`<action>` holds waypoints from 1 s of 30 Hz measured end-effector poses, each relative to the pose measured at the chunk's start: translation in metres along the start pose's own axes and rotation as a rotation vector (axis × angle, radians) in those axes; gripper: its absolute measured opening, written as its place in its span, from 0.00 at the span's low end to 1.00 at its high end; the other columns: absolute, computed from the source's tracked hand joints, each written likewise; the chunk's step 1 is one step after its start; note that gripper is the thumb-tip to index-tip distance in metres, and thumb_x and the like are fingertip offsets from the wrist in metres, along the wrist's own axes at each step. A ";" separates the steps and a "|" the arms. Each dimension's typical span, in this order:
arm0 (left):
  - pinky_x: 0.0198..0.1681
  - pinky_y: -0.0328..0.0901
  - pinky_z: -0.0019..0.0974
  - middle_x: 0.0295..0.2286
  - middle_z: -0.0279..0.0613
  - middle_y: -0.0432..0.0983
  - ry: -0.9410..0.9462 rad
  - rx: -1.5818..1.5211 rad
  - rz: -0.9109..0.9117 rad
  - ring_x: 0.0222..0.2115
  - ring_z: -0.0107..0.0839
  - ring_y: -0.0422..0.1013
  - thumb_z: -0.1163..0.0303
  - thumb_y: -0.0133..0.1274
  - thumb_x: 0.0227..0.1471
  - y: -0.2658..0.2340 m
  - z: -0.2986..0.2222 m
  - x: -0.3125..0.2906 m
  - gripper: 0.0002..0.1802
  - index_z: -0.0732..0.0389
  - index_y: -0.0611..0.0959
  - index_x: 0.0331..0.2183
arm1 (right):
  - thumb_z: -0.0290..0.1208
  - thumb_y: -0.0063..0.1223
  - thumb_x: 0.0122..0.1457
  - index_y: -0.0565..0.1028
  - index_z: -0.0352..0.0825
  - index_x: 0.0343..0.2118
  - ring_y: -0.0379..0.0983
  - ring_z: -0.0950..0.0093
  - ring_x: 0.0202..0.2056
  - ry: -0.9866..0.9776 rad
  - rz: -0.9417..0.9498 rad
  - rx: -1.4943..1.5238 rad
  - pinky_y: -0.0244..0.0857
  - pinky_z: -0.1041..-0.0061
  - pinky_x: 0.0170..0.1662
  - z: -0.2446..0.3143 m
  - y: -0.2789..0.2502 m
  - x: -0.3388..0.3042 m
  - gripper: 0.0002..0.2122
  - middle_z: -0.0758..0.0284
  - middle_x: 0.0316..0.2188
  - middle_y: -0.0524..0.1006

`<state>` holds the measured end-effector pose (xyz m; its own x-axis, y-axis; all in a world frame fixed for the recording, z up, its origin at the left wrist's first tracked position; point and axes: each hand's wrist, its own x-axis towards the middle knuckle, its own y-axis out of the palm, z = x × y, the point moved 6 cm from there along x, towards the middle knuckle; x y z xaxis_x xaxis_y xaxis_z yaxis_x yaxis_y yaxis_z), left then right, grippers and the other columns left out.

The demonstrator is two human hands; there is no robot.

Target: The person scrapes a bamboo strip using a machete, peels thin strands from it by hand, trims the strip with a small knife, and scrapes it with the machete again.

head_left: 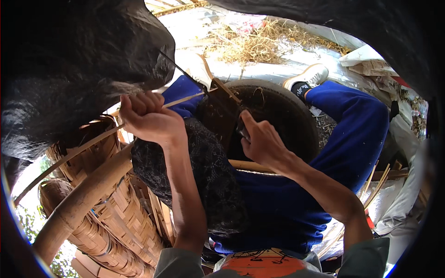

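Observation:
My left hand is closed around a long thin bamboo strip. The strip runs from the lower left, through my fist, to a tip over the middle. My right hand is closed on the handle of a dark knife, its index finger stretched forward along it. Against the dark background, the blade is hard to make out; it seems to meet the strip's far end. A patterned dark cloth covers my left thigh beneath the left forearm.
Between my legs stands a dark round tyre-like thing. Woven bamboo baskets and a thick bamboo pole are at the left. Dark plastic sheeting hangs at upper left. Curly shavings lie beyond my feet; thin sticks are at right.

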<state>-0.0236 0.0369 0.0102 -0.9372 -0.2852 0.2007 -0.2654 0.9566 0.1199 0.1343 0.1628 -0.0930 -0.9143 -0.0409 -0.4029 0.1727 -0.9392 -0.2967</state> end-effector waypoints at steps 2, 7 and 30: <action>0.18 0.38 0.30 0.09 0.28 0.39 0.008 0.011 0.002 0.13 0.21 0.36 0.66 0.34 0.56 0.005 -0.004 -0.001 0.24 0.51 0.47 0.12 | 0.18 0.51 0.47 0.59 0.25 0.46 0.73 0.55 0.20 -0.031 -0.026 0.048 0.65 0.59 0.23 0.020 -0.009 -0.003 0.22 0.54 0.16 0.71; 0.17 0.39 0.30 0.09 0.28 0.41 -0.011 0.004 -0.119 0.12 0.20 0.37 0.67 0.36 0.56 0.010 -0.004 0.000 0.25 0.51 0.47 0.12 | 0.18 0.51 0.47 0.59 0.25 0.46 0.72 0.54 0.20 0.043 -0.051 0.149 0.64 0.59 0.23 -0.004 0.003 -0.008 0.22 0.54 0.16 0.72; 0.19 0.40 0.29 0.11 0.28 0.42 -0.088 -0.183 0.453 0.13 0.20 0.40 0.62 0.33 0.57 0.009 0.004 0.017 0.23 0.51 0.51 0.13 | 0.16 0.49 0.46 0.59 0.28 0.44 0.71 0.58 0.17 -0.009 0.001 0.220 0.60 0.62 0.22 0.010 -0.003 -0.006 0.20 0.57 0.13 0.69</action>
<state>-0.0429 0.0411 0.0104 -0.9668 0.1709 0.1898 0.2100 0.9549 0.2097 0.1354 0.1628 -0.0811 -0.9178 -0.0438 -0.3946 0.0901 -0.9910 -0.0994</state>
